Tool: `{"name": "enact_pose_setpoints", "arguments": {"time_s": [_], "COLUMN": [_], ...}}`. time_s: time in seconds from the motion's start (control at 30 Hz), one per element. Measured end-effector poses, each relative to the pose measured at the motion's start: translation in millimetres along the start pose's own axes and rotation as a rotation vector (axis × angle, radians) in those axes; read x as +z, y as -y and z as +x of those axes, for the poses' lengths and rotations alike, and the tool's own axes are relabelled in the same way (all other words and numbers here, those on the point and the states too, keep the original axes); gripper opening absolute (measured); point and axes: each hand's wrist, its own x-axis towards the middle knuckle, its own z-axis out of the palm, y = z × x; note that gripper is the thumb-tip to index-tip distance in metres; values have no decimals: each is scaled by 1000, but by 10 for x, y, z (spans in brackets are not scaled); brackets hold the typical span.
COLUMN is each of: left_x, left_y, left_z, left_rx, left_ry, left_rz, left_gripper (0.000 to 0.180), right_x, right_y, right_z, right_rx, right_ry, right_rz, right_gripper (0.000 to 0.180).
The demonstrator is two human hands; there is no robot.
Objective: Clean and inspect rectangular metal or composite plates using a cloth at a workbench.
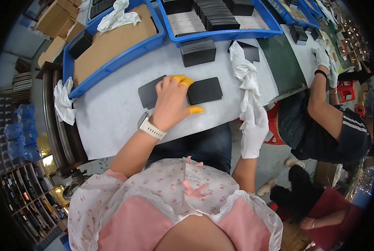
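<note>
My left hand (173, 100) is bare but for yellow finger cots and wears a watch. It is over the table between two dark flat pieces, with thumb and fingers apart. Partly under it lies the left black plate (148, 93). Its covered fingertips are at the near end of the right black plate (205, 90); whether they touch it I cannot tell. In a white glove, my right hand (254, 131) grips a white cloth (246, 77), which stretches forward over the table's right part to a black piece (249, 52).
Beyond the plates stands a stack of black plates (198, 52). Behind are a blue tray (220, 35) of stacked plates and another blue tray (111, 62) lined with cardboard. A white rag (64, 100) hangs at left. A gloved co-worker (327, 113) sits at right.
</note>
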Motion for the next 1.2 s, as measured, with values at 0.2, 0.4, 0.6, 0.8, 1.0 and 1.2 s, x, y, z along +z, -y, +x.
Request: {"name": "enact_pose_setpoints", "arguments": {"time_s": [0.2, 0.4, 0.6, 0.8, 1.0, 1.2], "left_x": [22, -23, -24, -66, -17, -36], "left_y": [-89, -174, -195, -226, -544, -703], "left_z": [134, 149, 151, 129, 145, 111], "left_rx": [-21, -69, -91, -21, 71, 93], "left_ry": [64, 26, 48, -50, -58, 20], "left_rz": [38, 50, 10, 85, -36, -158], "left_gripper": [61, 64, 66, 64, 70, 61], "right_x": [-315, -245, -138, -181, -46, -419], "right_y": [-166, -197, -108, -56, -61, -219], "right_z": [43, 30, -5, -71, -303, 457], "right_rx": [19, 25, 74, 70, 17, 63], "right_ry": [-21, 1, 4, 31, 426, -102], "right_rz": [-96, -88, -38, -28, 288, 749], "right_gripper": [36, 34, 34, 34, 52, 54]}}
